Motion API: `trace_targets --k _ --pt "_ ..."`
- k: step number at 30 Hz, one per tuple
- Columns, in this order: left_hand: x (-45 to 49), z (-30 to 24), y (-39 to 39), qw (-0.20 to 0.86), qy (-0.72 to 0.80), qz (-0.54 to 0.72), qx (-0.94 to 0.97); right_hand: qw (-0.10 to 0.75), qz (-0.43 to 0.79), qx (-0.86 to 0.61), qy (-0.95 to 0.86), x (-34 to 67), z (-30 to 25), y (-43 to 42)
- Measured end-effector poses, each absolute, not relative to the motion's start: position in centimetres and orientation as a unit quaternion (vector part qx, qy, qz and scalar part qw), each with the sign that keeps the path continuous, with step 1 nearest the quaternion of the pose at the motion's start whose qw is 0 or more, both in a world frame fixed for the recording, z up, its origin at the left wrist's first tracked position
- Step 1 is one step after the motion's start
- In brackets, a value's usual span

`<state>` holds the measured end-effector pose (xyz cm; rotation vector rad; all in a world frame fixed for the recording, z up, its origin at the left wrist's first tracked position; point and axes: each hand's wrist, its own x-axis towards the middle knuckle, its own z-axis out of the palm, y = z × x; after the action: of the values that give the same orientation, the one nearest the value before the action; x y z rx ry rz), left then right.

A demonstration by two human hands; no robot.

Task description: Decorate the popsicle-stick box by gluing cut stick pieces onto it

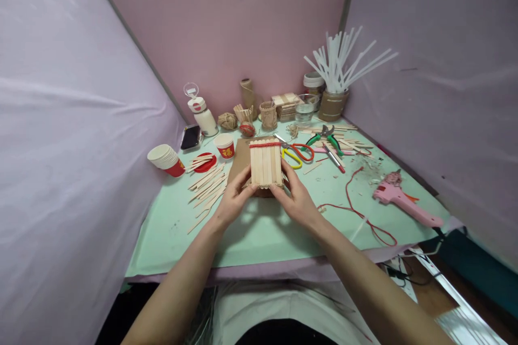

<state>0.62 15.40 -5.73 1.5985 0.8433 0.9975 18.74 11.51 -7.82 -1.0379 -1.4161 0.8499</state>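
Observation:
Between my two hands I hold a small panel of wooden craft sticks [266, 166], laid side by side, with a red cord [265, 145] across its upper end. My left hand [238, 190] grips its lower left corner, thumb in front. On the lower right corner, my right hand [294, 193] has a like grip. The fingers behind the panel are mostly hidden. A brown cardboard piece [242, 151] shows behind it. Just beyond the panel's right side lie scissors [297, 153] with one orange and one yellow handle.
Loose wooden sticks [208, 188] and paper cups [167, 159] lie to the left. At right are green-handled pruners [324, 140], a pen [334, 158], a loose red cord [358, 213] and a pink glue gun [404, 202]. White glue sticks [340, 59] stand in a pot at the back.

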Motion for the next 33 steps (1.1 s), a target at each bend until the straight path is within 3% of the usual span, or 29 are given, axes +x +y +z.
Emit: trace_targets --k 6,15,22,30,33 --pt "0.2 -6.6 15.7 0.531 0.348 0.423 0.647 0.542 0.350 -0.450 -0.617 18.6 -7.2 11.1" --pt "0.0 -6.5 16.0 0.655 0.299 0.473 0.508 0.508 0.224 -0.502 -0.663 16.7 -5.7 10.3" --pt "-0.6 -6.3 16.1 0.675 0.297 0.474 0.481 0.494 0.156 -0.500 -0.695 16.3 -5.4 10.1" --pt "-0.6 -6.4 16.1 0.657 0.313 0.466 0.504 0.507 0.198 -0.495 -0.677 16.5 -5.2 9.9" --pt "-0.7 -5.6 15.6 0.592 0.340 0.464 0.565 0.526 0.267 -0.484 -0.646 16.7 -5.4 10.2"
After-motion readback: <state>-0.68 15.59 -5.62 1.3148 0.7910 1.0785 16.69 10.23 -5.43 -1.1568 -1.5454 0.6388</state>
